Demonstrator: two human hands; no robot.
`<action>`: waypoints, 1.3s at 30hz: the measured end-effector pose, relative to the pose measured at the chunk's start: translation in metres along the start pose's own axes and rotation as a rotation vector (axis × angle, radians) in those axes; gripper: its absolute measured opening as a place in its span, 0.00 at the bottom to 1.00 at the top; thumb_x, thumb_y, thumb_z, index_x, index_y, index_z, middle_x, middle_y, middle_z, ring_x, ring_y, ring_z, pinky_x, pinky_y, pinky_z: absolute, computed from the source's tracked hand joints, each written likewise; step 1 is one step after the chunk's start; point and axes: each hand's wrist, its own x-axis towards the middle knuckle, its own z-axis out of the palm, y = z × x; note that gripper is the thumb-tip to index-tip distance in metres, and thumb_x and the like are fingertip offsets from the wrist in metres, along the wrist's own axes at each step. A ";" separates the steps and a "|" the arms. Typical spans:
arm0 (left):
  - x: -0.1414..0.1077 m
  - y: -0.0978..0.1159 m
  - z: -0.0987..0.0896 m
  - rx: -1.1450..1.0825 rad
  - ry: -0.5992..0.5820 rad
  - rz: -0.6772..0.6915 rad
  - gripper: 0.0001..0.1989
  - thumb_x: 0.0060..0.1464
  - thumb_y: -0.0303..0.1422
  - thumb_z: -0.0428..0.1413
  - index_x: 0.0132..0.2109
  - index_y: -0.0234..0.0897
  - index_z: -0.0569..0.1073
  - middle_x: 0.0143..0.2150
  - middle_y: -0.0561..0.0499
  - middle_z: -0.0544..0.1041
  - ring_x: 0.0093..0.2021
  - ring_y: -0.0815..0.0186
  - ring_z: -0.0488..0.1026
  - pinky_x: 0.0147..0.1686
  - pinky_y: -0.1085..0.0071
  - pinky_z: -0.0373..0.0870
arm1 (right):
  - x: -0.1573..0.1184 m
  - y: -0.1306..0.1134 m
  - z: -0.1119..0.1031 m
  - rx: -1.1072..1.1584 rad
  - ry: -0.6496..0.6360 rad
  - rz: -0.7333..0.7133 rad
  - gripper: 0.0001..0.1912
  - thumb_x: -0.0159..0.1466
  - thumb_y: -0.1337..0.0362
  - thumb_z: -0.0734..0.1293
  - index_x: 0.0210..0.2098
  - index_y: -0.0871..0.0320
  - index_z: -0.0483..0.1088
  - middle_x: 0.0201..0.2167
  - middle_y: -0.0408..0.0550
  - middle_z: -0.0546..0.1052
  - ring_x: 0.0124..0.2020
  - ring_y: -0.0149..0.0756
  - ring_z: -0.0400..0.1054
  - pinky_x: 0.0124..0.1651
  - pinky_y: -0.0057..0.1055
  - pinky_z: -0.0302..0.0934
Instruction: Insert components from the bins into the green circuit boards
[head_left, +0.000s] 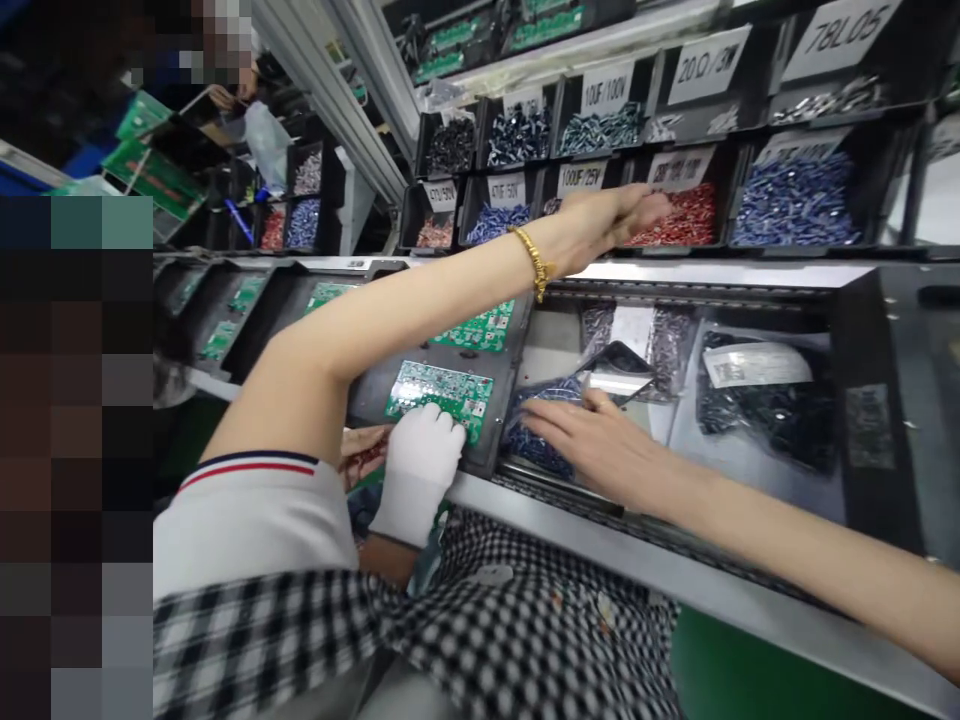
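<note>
Green and dotted with small parts, a circuit board [435, 385] sits in a dark carrier [367, 403] under the person's outstretched left forearm, well apart from both of the person's own hands. A co-worker's white-gloved hand [424, 455] rests at its near edge, fingers together, and a co-worker's bare hand [361, 440] shows just left of the glove, partly hidden.

Next along, blue components [536, 440] lie at the left end of a dark-framed tray [855, 340], directly at the fingertips of the right hand [600, 445]. That hand is half open, its fingers stretched leftward and loosely spread; whether they touch the components or hover just over them cannot be told.

Farther back, the left hand [604, 218], a gold bracelet [532, 262] at its wrist, reaches across to the left part of a bin of red components [686, 215]. Its fingers are extended and held close together, tips at the red pile; whether they pinch a part cannot be made out. Blue parts [795, 200] fill the bin to the right.
</note>
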 end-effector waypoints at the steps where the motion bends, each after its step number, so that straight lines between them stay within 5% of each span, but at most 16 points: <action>1: 0.000 0.000 -0.008 0.017 0.022 -0.010 0.13 0.62 0.21 0.41 0.49 0.16 0.65 0.43 0.42 0.73 0.46 0.72 0.71 0.43 0.83 0.66 | 0.017 -0.002 0.006 0.007 -0.028 -0.031 0.28 0.55 0.82 0.52 0.53 0.64 0.62 0.58 0.57 0.63 0.49 0.40 0.65 0.44 0.38 0.52; 5: -0.002 -0.001 -0.033 0.061 0.095 -0.031 0.13 0.63 0.23 0.41 0.47 0.18 0.67 0.37 0.48 0.72 0.44 0.74 0.70 0.40 0.84 0.61 | 0.053 -0.005 0.018 0.005 -0.112 -0.032 0.26 0.55 0.82 0.53 0.51 0.65 0.63 0.55 0.59 0.66 0.45 0.41 0.66 0.44 0.39 0.50; 15: -0.028 -0.030 -0.069 0.042 0.020 -0.208 0.12 0.59 0.27 0.50 0.28 0.26 0.69 0.27 0.51 0.70 0.24 0.79 0.63 0.26 0.82 0.59 | 0.056 0.001 0.025 0.146 -0.086 0.011 0.24 0.53 0.82 0.55 0.46 0.62 0.66 0.48 0.54 0.71 0.38 0.37 0.68 0.42 0.36 0.50; 17: -0.041 -0.036 -0.068 0.065 -0.029 -0.219 0.13 0.59 0.29 0.51 0.27 0.27 0.69 0.26 0.51 0.69 0.22 0.79 0.61 0.24 0.81 0.57 | 0.056 0.004 0.018 0.250 0.053 0.103 0.20 0.55 0.79 0.55 0.44 0.60 0.66 0.45 0.52 0.73 0.37 0.35 0.68 0.41 0.35 0.53; 22: -0.066 -0.046 -0.062 0.033 -0.009 -0.160 0.14 0.59 0.35 0.51 0.29 0.29 0.71 0.25 0.50 0.70 0.22 0.76 0.62 0.23 0.77 0.56 | 0.056 0.021 -0.022 0.395 0.679 0.573 0.09 0.61 0.65 0.61 0.42 0.56 0.67 0.34 0.45 0.76 0.34 0.34 0.70 0.39 0.34 0.61; 25: -0.067 -0.046 -0.059 -0.007 0.022 0.016 0.16 0.57 0.39 0.52 0.28 0.30 0.71 0.22 0.53 0.66 0.21 0.76 0.59 0.22 0.77 0.54 | 0.057 0.030 -0.039 0.329 0.801 0.604 0.11 0.59 0.64 0.64 0.42 0.56 0.68 0.29 0.43 0.74 0.29 0.32 0.69 0.38 0.34 0.62; 28: -0.068 -0.043 -0.057 -0.030 -0.050 0.106 0.19 0.54 0.44 0.53 0.27 0.30 0.69 0.21 0.55 0.63 0.20 0.77 0.55 0.22 0.77 0.51 | 0.061 0.041 -0.048 0.204 0.890 0.635 0.11 0.58 0.63 0.66 0.41 0.56 0.70 0.36 0.47 0.74 0.38 0.37 0.69 0.41 0.37 0.61; 34: -0.074 -0.038 -0.078 0.076 -0.129 0.118 0.21 0.53 0.47 0.52 0.23 0.33 0.66 0.21 0.54 0.64 0.21 0.74 0.57 0.23 0.76 0.53 | 0.070 0.051 -0.057 0.076 0.723 0.625 0.08 0.63 0.63 0.62 0.35 0.55 0.73 0.37 0.47 0.77 0.41 0.38 0.69 0.44 0.39 0.54; 37: -0.048 -0.021 -0.096 0.371 -0.149 0.186 0.17 0.56 0.41 0.49 0.28 0.33 0.72 0.26 0.49 0.72 0.23 0.72 0.62 0.25 0.74 0.57 | 0.062 0.026 -0.043 0.018 0.588 0.593 0.10 0.64 0.67 0.59 0.37 0.54 0.71 0.40 0.47 0.76 0.43 0.38 0.68 0.46 0.40 0.50; 39: -0.016 -0.009 -0.094 0.619 -0.081 0.381 0.13 0.57 0.35 0.49 0.38 0.34 0.75 0.35 0.45 0.76 0.30 0.68 0.68 0.32 0.72 0.62 | 0.055 -0.003 -0.022 0.068 0.332 0.392 0.14 0.62 0.74 0.56 0.37 0.53 0.69 0.38 0.42 0.77 0.40 0.33 0.68 0.46 0.38 0.50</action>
